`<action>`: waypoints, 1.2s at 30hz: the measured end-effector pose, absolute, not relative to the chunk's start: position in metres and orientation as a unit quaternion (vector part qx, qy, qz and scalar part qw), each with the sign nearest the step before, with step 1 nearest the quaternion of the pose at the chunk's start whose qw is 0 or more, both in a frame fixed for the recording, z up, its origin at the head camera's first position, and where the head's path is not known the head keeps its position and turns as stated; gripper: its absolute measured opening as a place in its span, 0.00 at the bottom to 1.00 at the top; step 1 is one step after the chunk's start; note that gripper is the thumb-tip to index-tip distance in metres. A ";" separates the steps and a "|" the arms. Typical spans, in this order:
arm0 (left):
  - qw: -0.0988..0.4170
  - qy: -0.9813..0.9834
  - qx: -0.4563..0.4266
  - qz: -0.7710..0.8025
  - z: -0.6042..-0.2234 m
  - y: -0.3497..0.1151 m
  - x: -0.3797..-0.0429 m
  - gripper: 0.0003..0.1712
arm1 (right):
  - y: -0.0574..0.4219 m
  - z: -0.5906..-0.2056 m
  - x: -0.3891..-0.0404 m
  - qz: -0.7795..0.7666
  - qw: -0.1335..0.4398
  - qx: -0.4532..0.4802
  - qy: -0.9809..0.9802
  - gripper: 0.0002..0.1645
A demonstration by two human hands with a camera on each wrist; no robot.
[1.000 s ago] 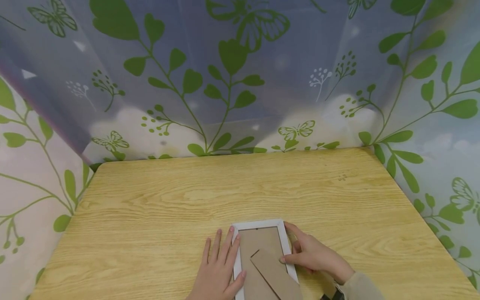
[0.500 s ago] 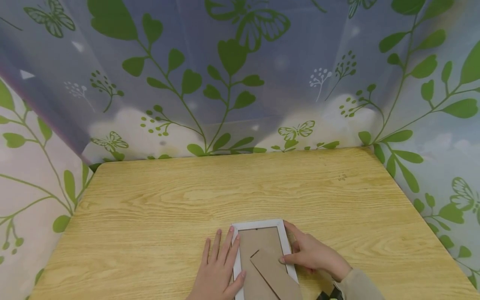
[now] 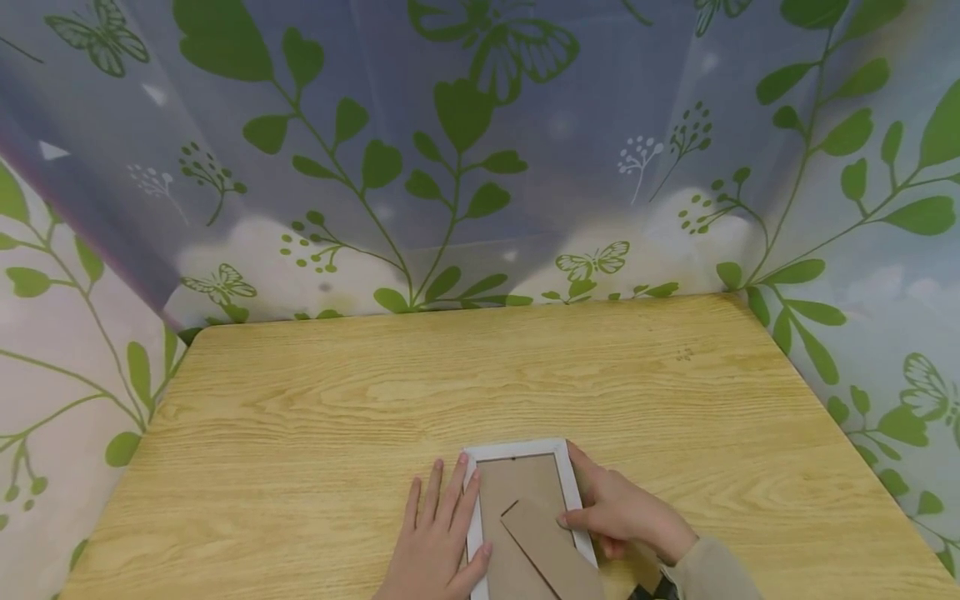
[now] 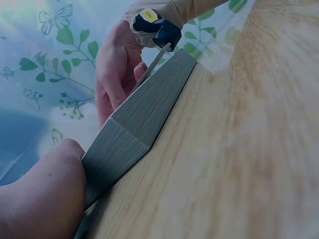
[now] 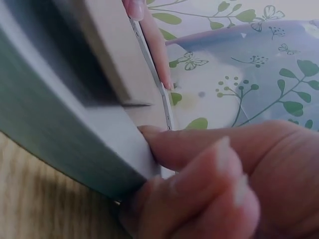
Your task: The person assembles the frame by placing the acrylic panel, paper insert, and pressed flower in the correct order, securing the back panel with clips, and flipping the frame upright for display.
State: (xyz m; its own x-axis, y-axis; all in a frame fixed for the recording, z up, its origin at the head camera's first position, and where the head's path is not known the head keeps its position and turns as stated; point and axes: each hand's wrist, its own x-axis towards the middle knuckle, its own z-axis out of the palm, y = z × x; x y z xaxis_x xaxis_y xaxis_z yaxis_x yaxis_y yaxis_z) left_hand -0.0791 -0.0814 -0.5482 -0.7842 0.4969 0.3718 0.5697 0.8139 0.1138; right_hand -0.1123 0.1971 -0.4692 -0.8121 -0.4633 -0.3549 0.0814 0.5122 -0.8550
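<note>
A white picture frame (image 3: pixel 517 451) lies on the table with its brown backing board (image 3: pixel 495 479) facing up. A cardboard stand leg (image 3: pixel 551 546) sits slanted across that board. My left hand (image 3: pixel 438 533) rests along the frame's left side, fingers straight, fingertips and thumb over the rim. At the right side my right hand (image 3: pixel 622 508) grips the rim, thumb at its inner edge and index finger along the outside. In the right wrist view, the right thumb (image 5: pixel 169 144) presses at the inner edge while other fingers curl below. The frame's lower end is out of the head view.
The wood-grain table (image 3: pixel 322 400) extends behind and to both sides of the frame. Fabric printed with leaves and butterflies (image 3: pixel 465 183) surrounds the table at the back and sides. A dark wrist device (image 4: pixel 167 32) with a yellow label is strapped at the right sleeve.
My right wrist has shifted slightly left, and the fingers under the right thumb have curled a little more. The left hand and the frame stay in place.
</note>
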 end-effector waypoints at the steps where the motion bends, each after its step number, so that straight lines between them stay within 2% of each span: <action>1: 0.165 -0.938 -0.284 -0.110 -0.548 -0.081 -0.079 0.43 | 0.198 -0.470 -0.112 -0.481 0.286 -0.116 0.820 0.61; 9: 0.173 -0.935 -0.286 -0.123 -0.546 -0.080 -0.081 0.43 | 0.209 -0.468 -0.119 -0.520 0.346 -0.146 0.767 0.61; 16: 0.167 -0.935 -0.288 -0.124 -0.546 -0.080 -0.083 0.43 | 0.211 -0.463 -0.126 -0.524 0.393 -0.124 0.745 0.64; 28: 0.163 -0.937 -0.283 -0.125 -0.548 -0.082 -0.080 0.44 | 0.201 -0.465 -0.125 -0.498 0.357 -0.080 0.786 0.65; 36: 0.174 -0.936 -0.283 -0.119 -0.550 -0.082 -0.079 0.43 | 0.196 -0.470 -0.121 -0.488 0.304 -0.050 0.816 0.64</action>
